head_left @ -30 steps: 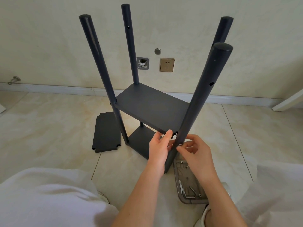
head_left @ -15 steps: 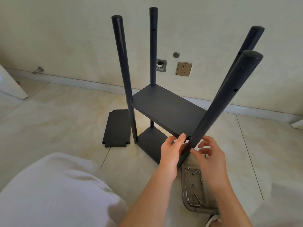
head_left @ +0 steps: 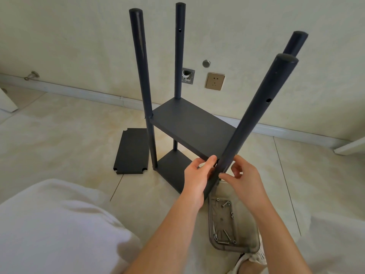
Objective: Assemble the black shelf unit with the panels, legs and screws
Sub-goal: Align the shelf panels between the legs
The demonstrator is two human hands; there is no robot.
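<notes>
Left hand gripping the corner of the matte black rectangular shelf panel, right hand pinching the dark round leg standing between both hands, grey screw tray under the right wrist, loose black panel flat on the floor beyond the left hand.

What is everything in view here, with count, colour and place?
legs: four, black, upright at the panels' corners
mounted panels: two, black, between the legs, one above the other
loose panel: one, black, flat on the floor left of the unit
tray: one, grey, on the floor by the near leg
screws: several, silver, in the tray
wall socket: one, gold, on the wall behind
trouser legs: two, white, bottom corners
left hand: one, grips the upper panel's near corner
right hand: one, fingers curled at the near leg; what they hold is hidden
</notes>
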